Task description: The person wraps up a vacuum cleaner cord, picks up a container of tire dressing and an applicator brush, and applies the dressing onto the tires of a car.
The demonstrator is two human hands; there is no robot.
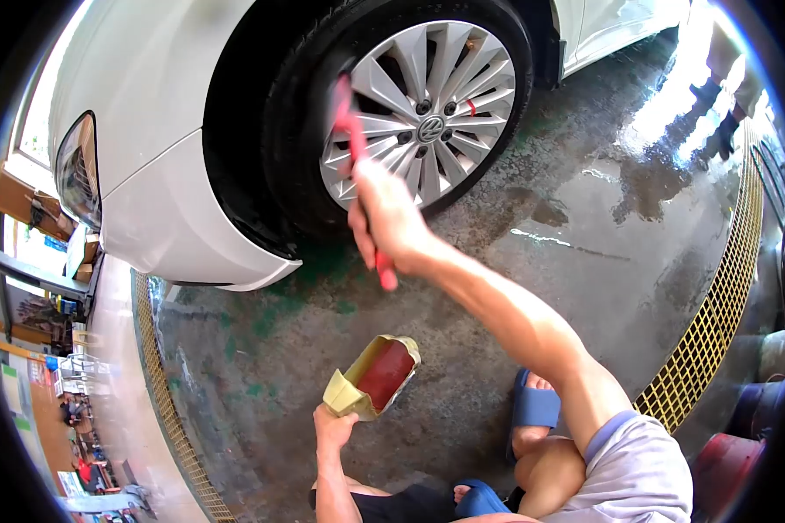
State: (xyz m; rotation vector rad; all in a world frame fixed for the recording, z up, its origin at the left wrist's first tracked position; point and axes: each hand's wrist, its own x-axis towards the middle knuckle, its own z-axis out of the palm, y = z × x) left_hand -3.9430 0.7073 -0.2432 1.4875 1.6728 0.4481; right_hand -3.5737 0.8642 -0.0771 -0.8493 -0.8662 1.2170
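My right hand (389, 213) is wrapped round the handle of a red brush (356, 135). The brush's blurred head is at the black tire (295, 144), by the left edge of the silver alloy wheel (445, 74). Whether its bristles touch the rubber is too smeared to tell. Low in the view, my left hand (333, 427) grips the near end of a cut-open yellowish container (346, 394), tilted, with reddish-brown liquid (385, 375) inside. This container is held above the wet floor, apart from the wheel.
A white car (153, 96) fills the upper left, its bumper corner (266, 272) low beside the tire. Yellow floor grating (711, 322) runs along the right, with another strip (166, 392) at left. Red and blue drums stand at lower right. Another person's legs (724, 96) show at upper right.
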